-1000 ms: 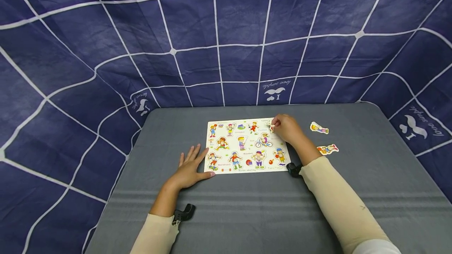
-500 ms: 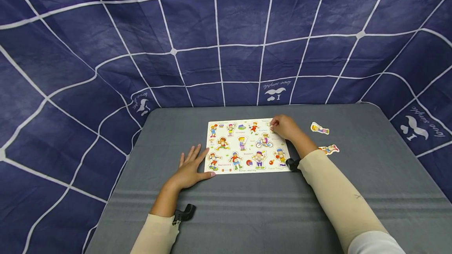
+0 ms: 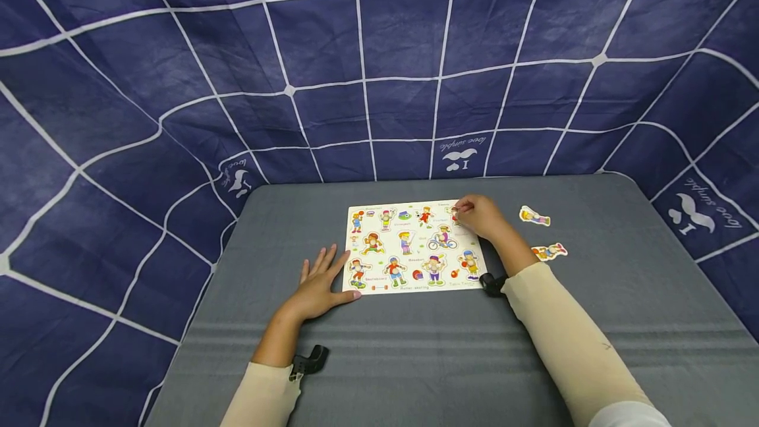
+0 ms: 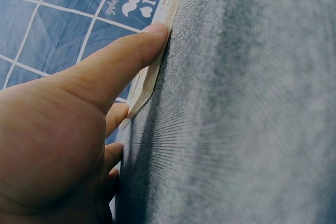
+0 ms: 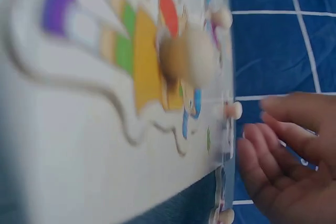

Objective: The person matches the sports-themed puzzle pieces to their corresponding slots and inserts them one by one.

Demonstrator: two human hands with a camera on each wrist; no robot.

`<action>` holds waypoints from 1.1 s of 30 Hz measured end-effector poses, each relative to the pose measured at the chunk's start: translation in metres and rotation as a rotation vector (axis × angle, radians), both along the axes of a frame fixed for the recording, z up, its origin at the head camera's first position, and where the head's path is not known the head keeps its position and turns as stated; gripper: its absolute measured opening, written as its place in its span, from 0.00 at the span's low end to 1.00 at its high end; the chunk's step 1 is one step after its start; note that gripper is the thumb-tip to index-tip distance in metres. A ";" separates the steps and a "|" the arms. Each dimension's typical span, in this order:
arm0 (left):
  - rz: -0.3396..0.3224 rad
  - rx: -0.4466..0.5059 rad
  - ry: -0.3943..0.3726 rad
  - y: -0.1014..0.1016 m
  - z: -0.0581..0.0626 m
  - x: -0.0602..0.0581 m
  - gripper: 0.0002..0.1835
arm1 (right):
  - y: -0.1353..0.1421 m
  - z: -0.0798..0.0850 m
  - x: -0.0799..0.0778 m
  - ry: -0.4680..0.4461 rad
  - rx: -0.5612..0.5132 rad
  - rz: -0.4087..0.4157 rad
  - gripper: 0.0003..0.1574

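Observation:
A white peg puzzle board (image 3: 388, 262) with cartoon sports figures lies on the grey table. My left hand (image 3: 317, 290) rests at its left side with fingers spread. In the left wrist view the thumb (image 4: 126, 59) touches the board's edge. My right hand (image 3: 483, 216) is over the upper right corner, beside a puzzle piece (image 3: 454, 213) partly hidden by the fingers. The right wrist view shows the right hand's loosely bent fingers (image 5: 262, 148) just apart from a wooden knob (image 5: 232, 110), with nothing visible between them. A table-tennis figure piece (image 3: 470, 264) sits at lower right.
Two loose puzzle pieces lie right of the board: an upper piece (image 3: 535, 216) and a lower piece (image 3: 549, 252), close to the right forearm. A blue cloth (image 3: 403, 111) with white lines hangs behind the table.
My right hand has stayed at the upper right corner; its fingers shifted slightly and more of the piece beneath them shows. The left hand has not moved.

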State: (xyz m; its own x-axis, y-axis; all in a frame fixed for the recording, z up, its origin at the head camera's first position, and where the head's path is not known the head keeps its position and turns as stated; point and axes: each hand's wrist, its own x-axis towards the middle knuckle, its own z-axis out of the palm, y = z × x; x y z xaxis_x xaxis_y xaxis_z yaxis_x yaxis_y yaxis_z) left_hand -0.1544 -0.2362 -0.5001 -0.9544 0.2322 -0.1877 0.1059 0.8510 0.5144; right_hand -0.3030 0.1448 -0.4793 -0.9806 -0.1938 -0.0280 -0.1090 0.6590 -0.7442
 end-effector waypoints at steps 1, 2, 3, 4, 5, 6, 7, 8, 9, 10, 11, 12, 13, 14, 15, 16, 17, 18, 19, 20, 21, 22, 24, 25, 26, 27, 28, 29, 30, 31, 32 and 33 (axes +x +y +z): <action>0.000 -0.001 -0.002 0.000 0.000 0.000 0.54 | 0.001 0.000 0.003 0.003 -0.046 -0.032 0.15; 0.000 -0.001 -0.003 0.000 -0.001 0.000 0.54 | 0.001 0.001 0.007 0.011 -0.090 -0.066 0.16; 0.000 0.001 -0.003 0.000 -0.001 0.000 0.54 | 0.002 0.001 0.010 0.020 -0.135 -0.098 0.17; 0.001 0.001 -0.003 0.000 -0.002 0.000 0.54 | 0.003 0.002 0.013 0.024 -0.179 -0.127 0.18; 0.001 0.001 -0.002 -0.001 -0.002 0.000 0.54 | 0.004 0.002 0.016 0.031 -0.220 -0.148 0.18; 0.001 0.001 -0.003 -0.001 -0.002 0.000 0.54 | 0.006 0.001 0.018 0.042 -0.258 -0.166 0.18; 0.002 0.000 -0.003 -0.001 -0.002 0.000 0.54 | 0.007 0.002 0.020 0.044 -0.300 -0.181 0.19; 0.002 -0.002 -0.003 0.000 -0.002 0.000 0.54 | 0.009 0.002 0.023 0.049 -0.337 -0.190 0.19; 0.002 -0.003 -0.002 0.000 -0.001 0.000 0.54 | 0.011 0.003 0.025 0.054 -0.371 -0.192 0.20; 0.002 -0.004 -0.001 0.000 -0.001 0.000 0.54 | 0.013 0.004 0.027 0.056 -0.395 -0.196 0.20; 0.002 -0.004 0.001 0.000 -0.001 0.001 0.54 | 0.015 0.005 0.030 0.058 -0.412 -0.199 0.20; 0.001 -0.005 0.001 0.000 -0.001 0.001 0.54 | 0.017 0.007 0.032 0.059 -0.425 -0.203 0.20; 0.002 -0.004 0.001 0.000 -0.001 0.000 0.54 | 0.020 0.008 0.035 0.060 -0.431 -0.202 0.21; 0.002 -0.003 0.000 -0.001 -0.001 0.000 0.54 | 0.023 0.010 0.037 0.063 -0.433 -0.203 0.21; 0.003 -0.002 0.000 -0.001 -0.001 0.000 0.54 | 0.026 0.012 0.040 0.068 -0.432 -0.203 0.21; 0.003 -0.001 -0.001 -0.001 -0.001 0.000 0.54 | 0.029 0.013 0.043 0.068 -0.431 -0.206 0.22; 0.004 0.000 -0.002 -0.001 -0.001 0.001 0.54 | 0.032 0.015 0.046 0.072 -0.429 -0.206 0.22; 0.005 -0.002 -0.004 -0.001 -0.001 0.001 0.54 | 0.036 0.016 0.048 0.078 -0.429 -0.205 0.23; 0.006 -0.001 -0.001 0.000 0.000 0.001 0.54 | 0.039 0.017 0.051 0.083 -0.424 -0.206 0.23; 0.006 -0.002 0.002 0.000 0.000 0.002 0.54 | 0.042 0.018 0.054 0.085 -0.424 -0.207 0.23; 0.006 -0.004 0.006 0.000 0.000 0.002 0.54 | 0.046 0.019 0.056 0.089 -0.426 -0.207 0.23; 0.005 -0.004 0.009 0.000 0.000 0.002 0.54 | 0.049 0.020 0.058 0.091 -0.421 -0.211 0.24; 0.005 -0.006 0.013 0.000 0.000 0.002 0.54 | 0.056 0.021 0.063 0.094 -0.420 -0.219 0.24; 0.004 -0.006 0.015 0.000 0.000 0.002 0.54 | 0.060 0.022 0.065 0.094 -0.420 -0.225 0.24; 0.005 -0.009 0.012 0.000 0.000 0.002 0.54 | 0.064 0.022 0.067 0.091 -0.419 -0.229 0.24; 0.004 -0.010 0.009 0.000 0.000 0.002 0.54 | 0.068 0.023 0.070 0.087 -0.409 -0.237 0.24; 0.004 -0.010 0.005 0.000 0.000 0.002 0.54 | 0.073 0.023 0.072 0.083 -0.405 -0.243 0.24; 0.004 -0.011 0.003 0.000 0.000 0.001 0.54 | 0.077 0.024 0.074 0.079 -0.396 -0.251 0.23; 0.002 -0.009 0.003 0.000 0.000 0.001 0.54 | 0.081 0.024 0.076 0.074 -0.389 -0.257 0.23; 0.001 -0.010 0.003 0.000 0.000 0.001 0.54 | 0.085 0.024 0.078 0.069 -0.383 -0.262 0.22; 0.000 -0.009 0.004 0.000 0.000 0.001 0.54 | 0.089 0.024 0.079 0.070 -0.379 -0.263 0.20; -0.001 -0.010 0.006 0.000 0.000 0.001 0.53 | 0.092 0.024 0.081 0.074 -0.380 -0.262 0.19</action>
State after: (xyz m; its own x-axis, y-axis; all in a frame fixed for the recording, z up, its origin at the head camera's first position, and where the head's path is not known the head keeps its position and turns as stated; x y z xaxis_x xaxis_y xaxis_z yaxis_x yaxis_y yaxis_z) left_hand -0.1535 -0.2364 -0.5000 -0.9551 0.2315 -0.1847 0.1098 0.8561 0.5050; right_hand -0.2219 0.2370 -0.4551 -0.9946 0.0773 0.0687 -0.0371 0.3533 -0.9348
